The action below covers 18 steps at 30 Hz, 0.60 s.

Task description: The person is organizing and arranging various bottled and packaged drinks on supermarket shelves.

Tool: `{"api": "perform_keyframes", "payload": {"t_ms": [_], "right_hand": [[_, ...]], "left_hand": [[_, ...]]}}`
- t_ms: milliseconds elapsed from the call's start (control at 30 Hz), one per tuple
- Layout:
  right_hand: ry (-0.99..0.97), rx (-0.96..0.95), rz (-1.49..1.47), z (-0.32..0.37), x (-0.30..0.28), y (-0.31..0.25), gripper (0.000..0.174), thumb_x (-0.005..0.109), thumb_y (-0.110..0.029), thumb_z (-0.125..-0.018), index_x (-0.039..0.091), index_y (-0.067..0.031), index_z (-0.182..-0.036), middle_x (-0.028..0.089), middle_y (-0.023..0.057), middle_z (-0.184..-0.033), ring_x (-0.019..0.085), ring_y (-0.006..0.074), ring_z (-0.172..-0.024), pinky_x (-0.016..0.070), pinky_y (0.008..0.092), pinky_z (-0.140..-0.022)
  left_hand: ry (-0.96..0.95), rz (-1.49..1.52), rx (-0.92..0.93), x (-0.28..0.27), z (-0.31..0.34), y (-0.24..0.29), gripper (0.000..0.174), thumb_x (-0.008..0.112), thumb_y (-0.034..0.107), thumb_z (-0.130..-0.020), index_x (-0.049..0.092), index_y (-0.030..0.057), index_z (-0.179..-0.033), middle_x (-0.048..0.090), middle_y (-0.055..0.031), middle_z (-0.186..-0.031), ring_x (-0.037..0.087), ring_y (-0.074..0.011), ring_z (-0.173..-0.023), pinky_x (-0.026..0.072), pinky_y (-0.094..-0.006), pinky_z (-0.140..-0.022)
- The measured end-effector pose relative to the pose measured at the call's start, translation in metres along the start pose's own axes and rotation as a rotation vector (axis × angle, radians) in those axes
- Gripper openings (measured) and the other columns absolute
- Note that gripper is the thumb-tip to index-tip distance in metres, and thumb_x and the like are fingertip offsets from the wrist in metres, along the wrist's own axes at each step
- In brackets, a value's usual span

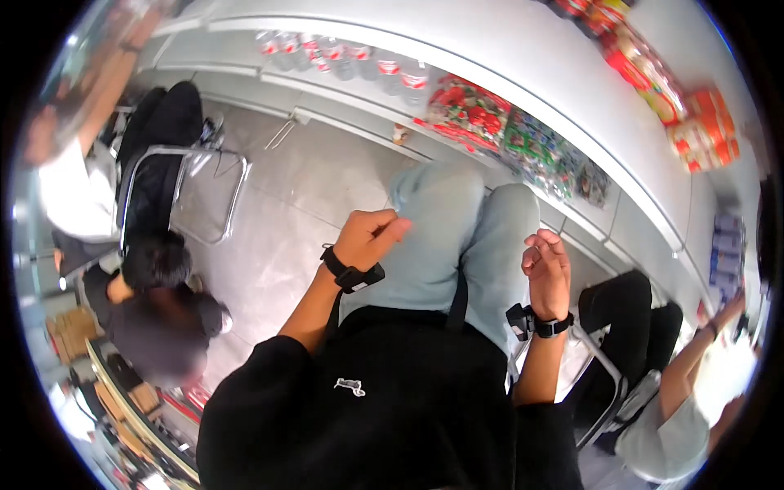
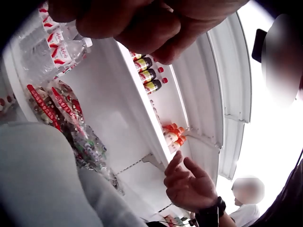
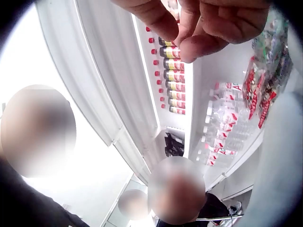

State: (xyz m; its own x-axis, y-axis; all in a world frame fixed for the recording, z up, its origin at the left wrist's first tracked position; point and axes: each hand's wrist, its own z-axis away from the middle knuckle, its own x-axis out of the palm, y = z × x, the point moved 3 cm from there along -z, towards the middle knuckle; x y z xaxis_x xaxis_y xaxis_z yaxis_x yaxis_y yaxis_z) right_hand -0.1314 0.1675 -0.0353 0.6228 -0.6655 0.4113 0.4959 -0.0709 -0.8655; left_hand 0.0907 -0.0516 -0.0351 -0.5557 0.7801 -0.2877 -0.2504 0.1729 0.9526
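My left hand [image 1: 369,239] hovers over the lap near the left thigh, its fingers loosely curled and nothing in them. The right hand [image 1: 549,273] is raised beside the right knee, palm turned up and fingers loosely bent, also holding nothing. Both wrists wear black straps with small cameras. Pale blue trousers [image 1: 433,237] lie between the hands. Ahead of the knees, red bags [image 1: 469,110] and green bags [image 1: 535,147] of packaged goods lie on a lower shelf. Clear water bottles [image 1: 343,61] with red and white labels stand left of them.
A white upper shelf [image 1: 523,49] crosses ahead, bearing red packages [image 1: 641,69] and orange-topped bottles [image 1: 704,131] at right. Dark bottles [image 3: 175,75] with red caps line a shelf. A metal-framed chair [image 1: 241,192] stands left. Other people sit on both sides.
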Motion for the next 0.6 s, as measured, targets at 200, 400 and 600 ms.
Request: {"api": "perform_keyframes", "payload": {"t_ms": [200, 400, 600], "right_hand": [[0.184, -0.175, -0.152, 0.053, -0.047, -0.039, 0.023, 0.052, -0.014, -0.092, 0.053, -0.0043, -0.113, 0.06, 0.0054, -0.098, 0.051, 0.0103, -0.071, 0.0395, 0.0214, -0.063], [0.278, -0.314, -0.368, 0.114, -0.086, -0.049, 0.023, 0.053, -0.021, -0.093, 0.051, -0.0097, -0.113, 0.057, 0.0018, -0.099, 0.049, 0.0099, -0.076, 0.0408, 0.0225, -0.068], [0.301, -0.33, -0.517, 0.134, -0.1, -0.032, 0.021, 0.048, -0.018, -0.094, 0.052, -0.0113, -0.114, 0.056, 0.0, -0.098, 0.047, 0.0105, -0.072, 0.0397, 0.0233, -0.063]], "left_hand": [[-0.129, 0.039, 0.05, 0.028, -0.032, 0.029, 0.023, 0.055, 0.017, -0.091, 0.061, -0.0007, -0.078, 0.054, -0.0007, -0.061, 0.048, -0.0051, -0.056, 0.0373, -0.0211, -0.052], [-0.366, 0.068, 0.18, 0.086, -0.084, 0.052, 0.019, 0.058, 0.017, -0.089, 0.062, 0.0002, -0.097, 0.061, -0.0041, -0.076, 0.054, -0.0076, -0.064, 0.0423, -0.023, -0.056], [-0.352, -0.791, 0.538, 0.161, -0.194, 0.016, 0.049, 0.063, 0.031, -0.081, 0.051, 0.0044, -0.121, 0.05, -0.0113, -0.126, 0.054, -0.0291, -0.107, 0.045, -0.0383, -0.087]]}}
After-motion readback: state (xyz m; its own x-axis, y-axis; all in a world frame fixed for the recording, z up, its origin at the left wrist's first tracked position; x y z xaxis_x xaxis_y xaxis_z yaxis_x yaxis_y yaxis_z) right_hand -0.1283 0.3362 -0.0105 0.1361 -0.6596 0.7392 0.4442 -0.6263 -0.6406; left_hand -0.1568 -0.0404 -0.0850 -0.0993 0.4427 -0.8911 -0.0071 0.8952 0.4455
